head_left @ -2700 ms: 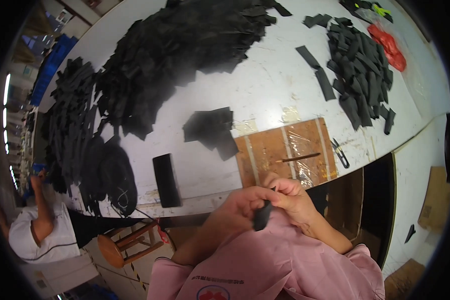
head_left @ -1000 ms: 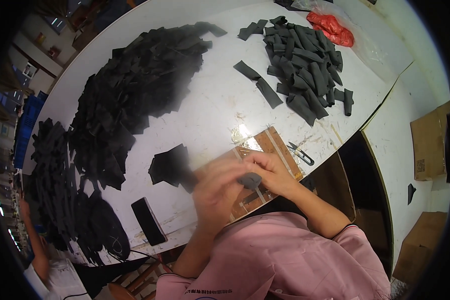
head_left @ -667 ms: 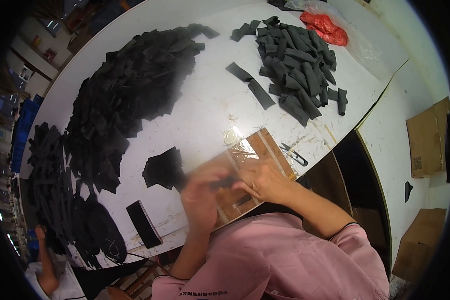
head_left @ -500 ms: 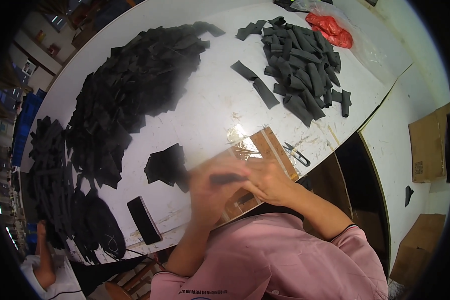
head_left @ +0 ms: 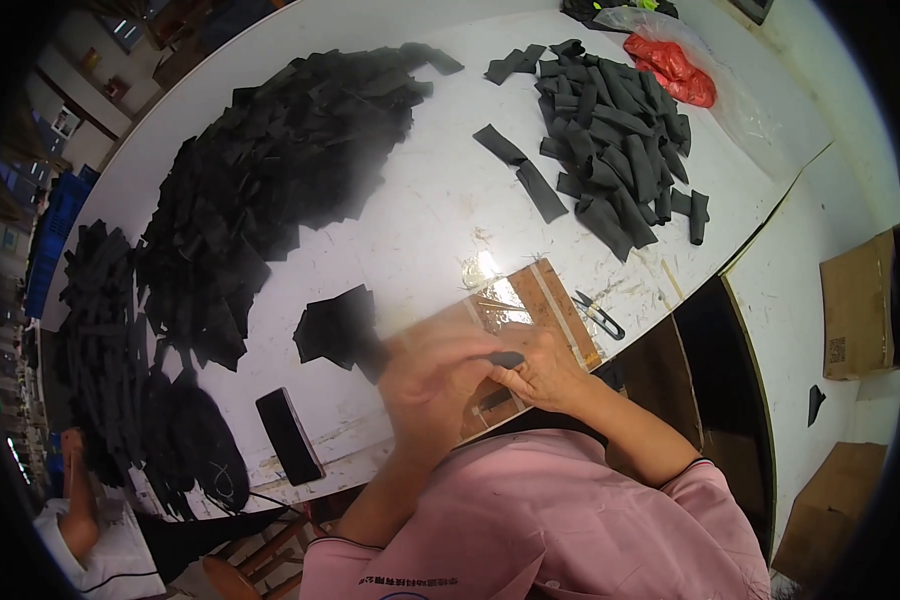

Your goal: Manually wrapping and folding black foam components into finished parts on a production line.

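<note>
Over a brown board at the table's near edge, my two hands meet. My right hand has its fingers closed on a small dark fabric piece, which looks folded or rolled. Motion smears my left hand, whose fingertips reach toward that piece; whether they grip it I cannot make out. Just left of this hand lies a small stack of black fabric pieces, its right end beside the wrist and partly blurred.
Black flat pieces form a large heap at far left; rolled dark pieces form another pile at far right. Thread snips lie right of the board, a phone to the left. Cartons stand at right. Another person's arm shows lower left.
My left hand has shifted slightly right and turned, and the dark piece now shows farther right, at my right fingertips. The whole view has moved a little.
</note>
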The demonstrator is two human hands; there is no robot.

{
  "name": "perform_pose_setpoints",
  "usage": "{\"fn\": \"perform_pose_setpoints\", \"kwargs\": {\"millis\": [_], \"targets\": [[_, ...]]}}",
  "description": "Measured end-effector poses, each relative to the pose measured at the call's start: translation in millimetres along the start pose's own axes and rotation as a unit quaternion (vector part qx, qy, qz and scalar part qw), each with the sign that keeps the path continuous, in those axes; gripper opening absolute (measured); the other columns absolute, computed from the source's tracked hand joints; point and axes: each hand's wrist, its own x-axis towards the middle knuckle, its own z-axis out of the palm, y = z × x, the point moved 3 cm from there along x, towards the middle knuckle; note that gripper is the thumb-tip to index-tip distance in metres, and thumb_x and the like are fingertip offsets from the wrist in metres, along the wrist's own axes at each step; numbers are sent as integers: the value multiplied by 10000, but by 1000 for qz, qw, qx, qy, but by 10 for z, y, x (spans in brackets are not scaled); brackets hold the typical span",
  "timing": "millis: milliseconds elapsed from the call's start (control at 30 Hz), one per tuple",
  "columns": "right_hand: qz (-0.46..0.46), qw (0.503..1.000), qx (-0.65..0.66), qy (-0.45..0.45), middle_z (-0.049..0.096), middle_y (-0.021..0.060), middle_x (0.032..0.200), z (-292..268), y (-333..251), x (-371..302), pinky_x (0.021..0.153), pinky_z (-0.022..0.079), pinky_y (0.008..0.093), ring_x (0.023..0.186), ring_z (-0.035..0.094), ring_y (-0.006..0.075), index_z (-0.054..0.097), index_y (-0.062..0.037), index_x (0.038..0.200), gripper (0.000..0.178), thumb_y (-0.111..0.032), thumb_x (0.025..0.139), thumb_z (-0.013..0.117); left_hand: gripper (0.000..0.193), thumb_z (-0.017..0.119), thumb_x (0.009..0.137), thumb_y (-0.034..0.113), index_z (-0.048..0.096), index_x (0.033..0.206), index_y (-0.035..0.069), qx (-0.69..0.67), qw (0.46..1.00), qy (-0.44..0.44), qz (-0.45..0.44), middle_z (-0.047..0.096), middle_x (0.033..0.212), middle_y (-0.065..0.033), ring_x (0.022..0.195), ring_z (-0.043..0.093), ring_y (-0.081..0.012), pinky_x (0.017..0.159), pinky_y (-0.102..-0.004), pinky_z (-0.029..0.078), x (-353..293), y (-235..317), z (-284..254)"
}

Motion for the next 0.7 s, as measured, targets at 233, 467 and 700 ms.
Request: {"fn": "perform_pose_setpoints", "kwargs": {"millis": [233,467,700], "targets": [[-80,994,-80,2,509,112,601,-3,-122,50,488,418,367,563,521,278,536,-40,663,187,-203,726,603,139,531,837,133,537,844,-5,-119,985,106,-60,582,860,-143,829,542,-221,793,-339,411,-135,-195,-219],[18,980,199,-18,497,80,496,-393,-287,239,472,375,267,453,503,193,559,-15,695,328,-306,835,502,180,522,770,-7,534,950,-22,266,918,252,-155,574,896,-112,774,540,-170,725,-262,420,-306,-510,-689],[207,921,259,204,479,7,556,-372,81,126,483,325,199,506,433,63,542,-7,731,460,-385,897,339,241,595,676,38,529,904,-3,653,730,167,-114,511,904,-152,873,493,-296,730,-381,404,-459,-1010,-1351]]}}
